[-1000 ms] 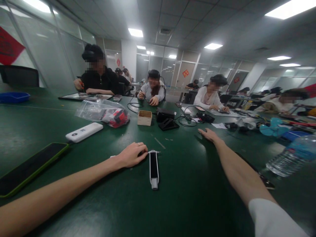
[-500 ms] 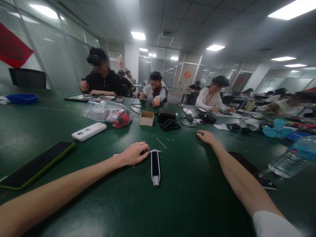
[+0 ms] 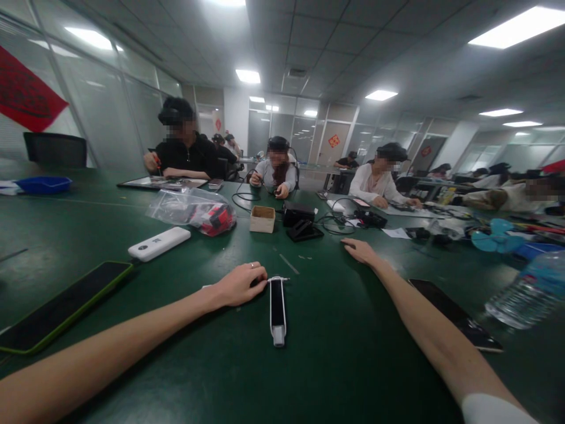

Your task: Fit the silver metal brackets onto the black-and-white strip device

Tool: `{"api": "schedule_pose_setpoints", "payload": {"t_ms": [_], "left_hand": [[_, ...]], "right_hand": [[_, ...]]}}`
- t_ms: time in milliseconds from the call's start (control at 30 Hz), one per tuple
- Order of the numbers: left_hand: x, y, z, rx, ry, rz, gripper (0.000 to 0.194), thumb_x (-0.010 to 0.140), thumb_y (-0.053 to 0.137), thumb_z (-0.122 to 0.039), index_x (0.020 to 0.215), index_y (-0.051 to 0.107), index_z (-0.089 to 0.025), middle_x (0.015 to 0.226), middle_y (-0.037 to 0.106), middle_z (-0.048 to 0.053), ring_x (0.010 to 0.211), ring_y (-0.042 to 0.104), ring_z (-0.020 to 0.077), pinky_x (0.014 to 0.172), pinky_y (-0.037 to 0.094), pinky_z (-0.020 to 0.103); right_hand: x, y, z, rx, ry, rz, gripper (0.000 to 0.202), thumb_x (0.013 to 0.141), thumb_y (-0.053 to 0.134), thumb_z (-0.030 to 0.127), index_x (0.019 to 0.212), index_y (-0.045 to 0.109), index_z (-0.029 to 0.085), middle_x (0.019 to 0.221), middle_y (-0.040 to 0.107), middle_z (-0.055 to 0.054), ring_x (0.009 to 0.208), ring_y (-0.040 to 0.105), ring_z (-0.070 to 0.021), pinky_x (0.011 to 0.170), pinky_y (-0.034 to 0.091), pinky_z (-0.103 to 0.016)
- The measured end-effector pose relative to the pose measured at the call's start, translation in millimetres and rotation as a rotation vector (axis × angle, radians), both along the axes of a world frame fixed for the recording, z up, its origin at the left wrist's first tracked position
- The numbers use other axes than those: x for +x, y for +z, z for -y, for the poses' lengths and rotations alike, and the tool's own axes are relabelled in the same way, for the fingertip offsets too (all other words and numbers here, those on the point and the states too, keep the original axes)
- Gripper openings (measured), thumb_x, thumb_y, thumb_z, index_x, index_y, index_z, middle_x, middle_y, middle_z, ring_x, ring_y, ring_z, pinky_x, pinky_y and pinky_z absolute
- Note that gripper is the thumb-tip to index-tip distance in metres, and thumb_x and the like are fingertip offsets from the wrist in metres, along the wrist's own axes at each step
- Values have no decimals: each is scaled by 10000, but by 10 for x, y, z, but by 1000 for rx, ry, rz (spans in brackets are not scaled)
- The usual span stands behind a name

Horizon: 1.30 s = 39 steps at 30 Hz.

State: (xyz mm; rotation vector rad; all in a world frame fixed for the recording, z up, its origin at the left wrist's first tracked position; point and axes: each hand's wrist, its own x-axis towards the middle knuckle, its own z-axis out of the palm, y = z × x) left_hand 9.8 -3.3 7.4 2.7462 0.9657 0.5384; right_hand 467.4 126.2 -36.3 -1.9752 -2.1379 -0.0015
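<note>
my left hand (image 3: pixel 242 284) was on the green table (image 3: pixel 331 365), fingers curled, tips at the left end of a thin pale rod (image 3: pixel 285 279); couldn't tell if i was pinching it or only touching. rod ran crosswise at the far end of the slim white-framed device (image 3: pixel 278 312), which lay with its long axis pointing from the table's near edge (out of view) toward the far edge. couldn't tell if the two were joined. right hand (image 3: pixel 359 250) was loosely spread, palm down, nothing visible in it, nearer the far edge and well apart from the device. main risk, my read: a sideways nudge from the left fingers could swing the device or roll the rod off line, since nothing visible braced either. second: right forearm ran beside the dark phone (image 3: pixel 454 315); a swing toward the table's right edge could shove it at the water bottle (image 3: pixel 525 294). also, over-reaching toward the far edge could clip the small box (image 3: pixel 262 221) or black stand (image 3: pixel 304 229).
</note>
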Motion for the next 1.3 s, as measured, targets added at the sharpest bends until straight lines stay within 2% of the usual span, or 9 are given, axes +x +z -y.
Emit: {"api": "schedule_pose_setpoints", "payload": {"t_ms": [167,500,800,967,1033,1133,1233,1300], "left_hand": [[7,20,19,-18,6,10,176,894,431,-261,909,581,-170,893,579,45,787,544,158,725,429,266],[4,54,33,-34,11,10,193,894,422,-278,897,581,-169,870,575,44,763,540,160,706,430,273],[15,81,44,-33,25,-19,200,894,420,-277,899,584,-163,863,572,48,765,538,166,706,429,277],[1,19,-3,-15,5,-7,188,893,425,-278,915,580,-173,856,571,41,762,538,161,710,424,271],[0,7,-13,-10,1,-5,181,891,425,-273,905,576,-173,848,568,39,756,535,158,707,423,268],[3,11,-12,-13,-3,-4,181,888,425,-271,899,576,-171,848,567,40,759,532,159,707,425,266],[6,26,1,-14,-5,-2,184,888,424,-269,899,577,-169,845,569,39,755,531,157,706,427,266],[7,32,8,-14,-1,-1,181,888,424,-267,899,575,-169,841,568,37,746,529,156,699,428,267]], "right_hand": [[-155,74,162,6,-10,14,489,874,381,343,1277,542,118,1328,523,-93,1231,472,-233,1056,328,-326],[-688,167,653,9,42,-24,495,885,380,350,1282,530,95,1346,502,-100,1255,451,-210,1069,315,-310],[-1383,303,1424,-7,249,-232,482,876,450,387,1286,527,146,1366,481,-95,1266,436,-236,1082,307,-410],[-1642,354,1671,-54,424,-325,480,870,487,424,1288,522,193,1382,468,-69,1274,424,-228,1080,310,-424],[-1670,369,1690,-58,445,-332,530,857,503,473,1308,501,194,1387,460,-77,1287,405,-235,1084,301,-428],[-1594,336,1586,-35,377,-324,597,875,426,553,1355,438,198,1427,405,-84,1326,342,-237,1087,284,-433],[-1356,223,1303,43,252,-245,630,909,275,582,1369,413,174,1452,363,-85,1375,238,-216,1127,189,-410],[-1119,130,1056,92,88,-149,694,898,262,600,1378,391,116,1472,314,-124,1394,166,-250,1138,115,-432]]}}
